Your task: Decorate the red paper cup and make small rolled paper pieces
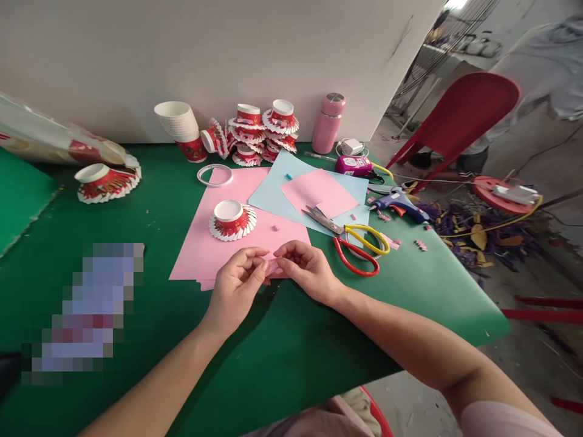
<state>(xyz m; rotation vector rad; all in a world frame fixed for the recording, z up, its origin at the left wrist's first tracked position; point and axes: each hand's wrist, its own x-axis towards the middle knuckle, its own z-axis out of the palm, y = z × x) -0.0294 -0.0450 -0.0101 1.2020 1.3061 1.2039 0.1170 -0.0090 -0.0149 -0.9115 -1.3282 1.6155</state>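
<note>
Between my two hands is a small strip of pink paper (pixel 273 266), pinched at both ends. My left hand (pixel 239 282) grips its left end with thumb and fingertips, and my right hand (pixel 307 270) has the other end. Both are just above the front edge of the pink paper sheets (pixel 195 243). Beyond them a cut paper cup (pixel 230 218) stands base up, its slit red and white rim fanned out. A tiny pink paper piece (pixel 275 229) lies to its right. Scissors (pixel 344 233) with red and yellow handles lie partly open beside my right hand.
Behind are stacked white cups (pixel 175 124), several fanned cups (pixel 248 133), a tape roll (pixel 215 175) and a pink bottle (pixel 328 123). A blue glue gun (pixel 401 203) lies at right. Another fanned cup (pixel 104 182) stands left. A person (pixel 537 73) is beyond a red chair (pixel 464 115).
</note>
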